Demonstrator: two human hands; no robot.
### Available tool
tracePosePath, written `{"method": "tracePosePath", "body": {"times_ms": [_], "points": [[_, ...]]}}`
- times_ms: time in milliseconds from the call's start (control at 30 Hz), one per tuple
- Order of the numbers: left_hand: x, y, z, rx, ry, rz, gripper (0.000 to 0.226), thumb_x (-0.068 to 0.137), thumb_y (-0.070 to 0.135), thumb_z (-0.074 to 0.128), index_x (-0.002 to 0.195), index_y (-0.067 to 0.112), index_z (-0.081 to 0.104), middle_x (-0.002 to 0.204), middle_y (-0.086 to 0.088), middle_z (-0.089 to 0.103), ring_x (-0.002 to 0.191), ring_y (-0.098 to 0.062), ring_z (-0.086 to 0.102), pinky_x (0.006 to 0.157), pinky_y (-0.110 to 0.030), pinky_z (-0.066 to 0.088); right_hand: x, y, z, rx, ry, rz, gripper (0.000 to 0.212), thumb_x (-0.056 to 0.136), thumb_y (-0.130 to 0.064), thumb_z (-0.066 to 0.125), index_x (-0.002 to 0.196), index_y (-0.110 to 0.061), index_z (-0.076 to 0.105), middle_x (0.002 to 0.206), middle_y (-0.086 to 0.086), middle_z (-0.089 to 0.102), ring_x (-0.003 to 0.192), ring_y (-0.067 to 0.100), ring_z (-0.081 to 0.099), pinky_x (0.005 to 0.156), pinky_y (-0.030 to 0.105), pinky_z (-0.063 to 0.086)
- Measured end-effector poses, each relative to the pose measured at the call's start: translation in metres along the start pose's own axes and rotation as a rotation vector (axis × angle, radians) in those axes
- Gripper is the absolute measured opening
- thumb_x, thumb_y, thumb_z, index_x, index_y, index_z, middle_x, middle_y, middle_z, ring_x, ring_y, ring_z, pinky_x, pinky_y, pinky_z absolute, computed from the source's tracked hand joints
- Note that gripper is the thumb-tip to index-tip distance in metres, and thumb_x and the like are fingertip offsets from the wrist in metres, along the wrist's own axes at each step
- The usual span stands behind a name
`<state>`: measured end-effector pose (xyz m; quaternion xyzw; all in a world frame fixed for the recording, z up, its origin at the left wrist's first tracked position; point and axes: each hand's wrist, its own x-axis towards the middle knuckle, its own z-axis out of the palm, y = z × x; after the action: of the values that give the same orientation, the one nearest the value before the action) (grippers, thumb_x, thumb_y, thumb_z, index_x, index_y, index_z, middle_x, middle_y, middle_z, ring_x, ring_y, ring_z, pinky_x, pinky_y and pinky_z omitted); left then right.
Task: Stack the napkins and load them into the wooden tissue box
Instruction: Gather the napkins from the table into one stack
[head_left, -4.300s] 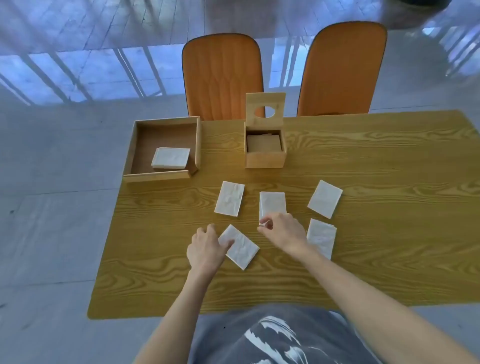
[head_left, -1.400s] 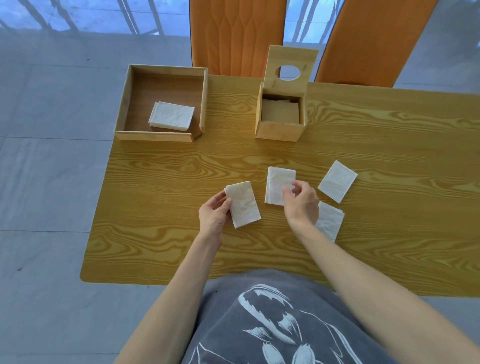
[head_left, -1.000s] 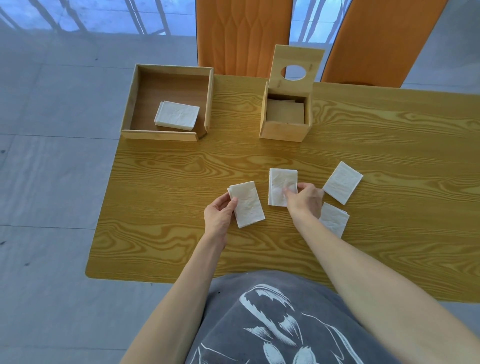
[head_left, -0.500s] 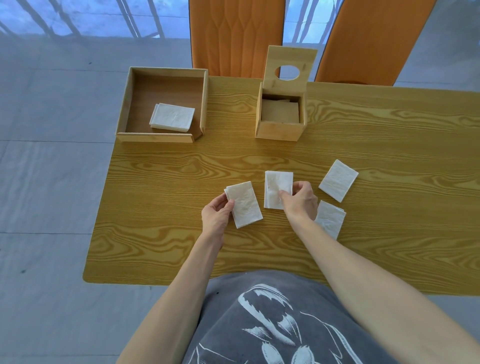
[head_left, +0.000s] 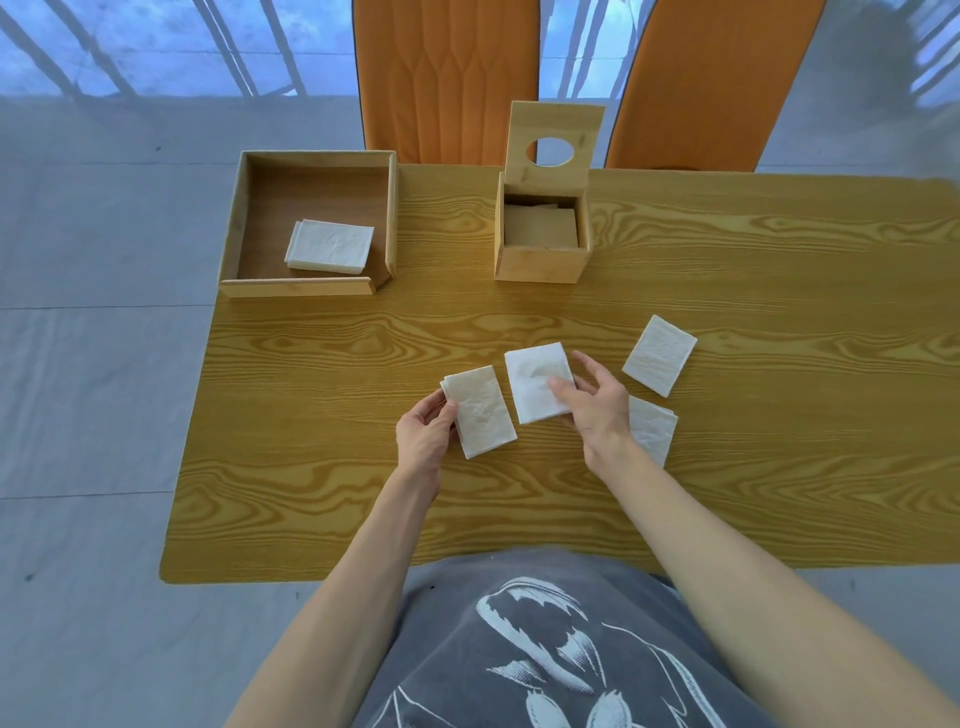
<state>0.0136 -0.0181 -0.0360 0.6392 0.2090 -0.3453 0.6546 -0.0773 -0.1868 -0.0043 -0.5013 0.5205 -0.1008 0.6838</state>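
White paper napkins occupy both of our hands. Our left hand (head_left: 426, 434) pinches the left edge of a small napkin stack (head_left: 480, 410), thumb on top, the stack resting tilted over the wooden table (head_left: 322, 467). Our right hand (head_left: 597, 405) grips a single napkin (head_left: 535, 382) by its right edge, thumb on its top face and remaining fingers spread; this napkin sits just beside the stack, apart from it. A folded napkin (head_left: 652, 428) lies partly under our right wrist, and another napkin (head_left: 660, 355) lies near it, further right. Beyond the hands stands the wooden tissue box (head_left: 540, 257), its lid (head_left: 556, 140) raised upright with a round hole, the interior open. Left of it sits a shallow wooden tray (head_left: 306, 286) containing a pile of napkins (head_left: 330, 253). Two orange chairs (head_left: 447, 78) stand behind the table.
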Motion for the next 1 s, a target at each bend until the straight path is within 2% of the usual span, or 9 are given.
{"method": "tracePosePath", "body": {"times_ms": [67, 167, 333, 533, 633, 767, 833, 900, 1000], "points": [[-0.001, 0.001, 0.0, 0.003, -0.007, 0.003, 0.03, 0.095, 0.007, 0.061, 0.125, 0.005, 0.061, 0.108, -0.008, 0.071, 0.1, -0.023, 0.068, 0.093, -0.037, 0.055, -0.005, 0.0, 0.006, 0.068, -0.098, 0.026, 0.053, 0.085, -0.001, 0.073, 0.133, -0.019, 0.058, 0.105, 0.004, 0.076, 0.09, 0.016, 0.073, 0.073, 0.031, 0.056], [-0.001, 0.002, -0.001, -0.006, -0.012, -0.006, 0.029, 0.095, 0.007, 0.061, 0.124, 0.006, 0.061, 0.104, -0.006, 0.071, 0.098, -0.023, 0.068, 0.093, -0.038, 0.055, -0.011, 0.005, 0.017, 0.09, -0.215, 0.055, 0.05, 0.085, 0.002, 0.073, 0.13, -0.015, 0.06, 0.105, 0.004, 0.076, 0.09, 0.019, 0.073, 0.075, 0.035, 0.059], [-0.002, 0.002, 0.0, -0.017, -0.002, -0.01, 0.03, 0.093, 0.008, 0.064, 0.123, 0.005, 0.061, 0.101, -0.005, 0.073, 0.1, -0.026, 0.069, 0.094, -0.042, 0.055, -0.016, 0.012, 0.033, -0.015, -0.302, 0.047, 0.045, 0.086, 0.002, 0.071, 0.127, -0.015, 0.059, 0.101, 0.003, 0.076, 0.082, 0.014, 0.073, 0.062, 0.026, 0.057], [-0.005, 0.0, -0.001, -0.034, -0.008, 0.005, 0.024, 0.093, 0.014, 0.066, 0.117, 0.01, 0.066, 0.108, -0.011, 0.073, 0.107, -0.03, 0.068, 0.098, -0.044, 0.052, -0.006, 0.025, 0.042, -0.261, -0.211, 0.016, 0.044, 0.086, -0.004, 0.073, 0.128, -0.01, 0.06, 0.104, 0.007, 0.076, 0.094, 0.022, 0.074, 0.082, 0.04, 0.061], [-0.003, -0.001, -0.003, -0.069, -0.019, -0.001, 0.019, 0.094, 0.021, 0.065, 0.109, 0.012, 0.069, 0.104, -0.011, 0.074, 0.1, -0.027, 0.069, 0.094, -0.044, 0.055, -0.003, 0.031, 0.044, -0.46, -0.159, -0.07, 0.041, 0.084, -0.014, 0.077, 0.123, -0.012, 0.064, 0.102, 0.006, 0.076, 0.092, 0.02, 0.073, 0.081, 0.039, 0.061], [-0.004, -0.002, -0.005, -0.041, -0.039, 0.021, 0.032, 0.09, 0.016, 0.069, 0.12, 0.006, 0.064, 0.105, -0.007, 0.074, 0.099, -0.025, 0.07, 0.092, -0.04, 0.056, -0.006, 0.03, 0.046, -0.719, -0.087, -0.213, 0.039, 0.082, -0.027, 0.08, 0.118, -0.017, 0.067, 0.101, 0.0, 0.074, 0.091, 0.016, 0.069, 0.08, 0.037, 0.059], [-0.006, -0.003, -0.004, -0.013, -0.036, 0.042, 0.035, 0.088, 0.007, 0.07, 0.122, 0.007, 0.061, 0.101, -0.003, 0.073, 0.097, -0.02, 0.071, 0.086, -0.029, 0.057, -0.008, 0.029, 0.045, -0.778, -0.068, -0.245, 0.038, 0.082, -0.03, 0.079, 0.116, -0.019, 0.067, 0.098, -0.003, 0.073, 0.089, 0.016, 0.069, 0.078, 0.037, 0.058], [-0.008, -0.002, -0.002, 0.005, -0.035, 0.059, 0.035, 0.088, 0.002, 0.069, 0.122, 0.008, 0.06, 0.097, 0.0, 0.072, 0.09, -0.012, 0.07, 0.072, -0.016, 0.056, -0.009, 0.029, 0.044, -0.814, -0.051, -0.274, 0.038, 0.083, -0.032, 0.077, 0.117, -0.021, 0.067, 0.094, -0.006, 0.072, 0.09, 0.016, 0.069, 0.079, 0.039, 0.058], [-0.01, -0.001, -0.001, 0.023, -0.028, 0.074, 0.034, 0.088, 0.001, 0.068, 0.121, 0.008, 0.06, 0.096, 0.001, 0.072, 0.087, -0.008, 0.069, 0.062, -0.01, 0.053, -0.01, 0.029, 0.04, -0.823, -0.046, -0.295, 0.038, 0.084, -0.033, 0.076, 0.119, -0.021, 0.065, 0.09, -0.009, 0.069, 0.089, 0.014, 0.067, 0.078, 0.039, 0.058]]}}
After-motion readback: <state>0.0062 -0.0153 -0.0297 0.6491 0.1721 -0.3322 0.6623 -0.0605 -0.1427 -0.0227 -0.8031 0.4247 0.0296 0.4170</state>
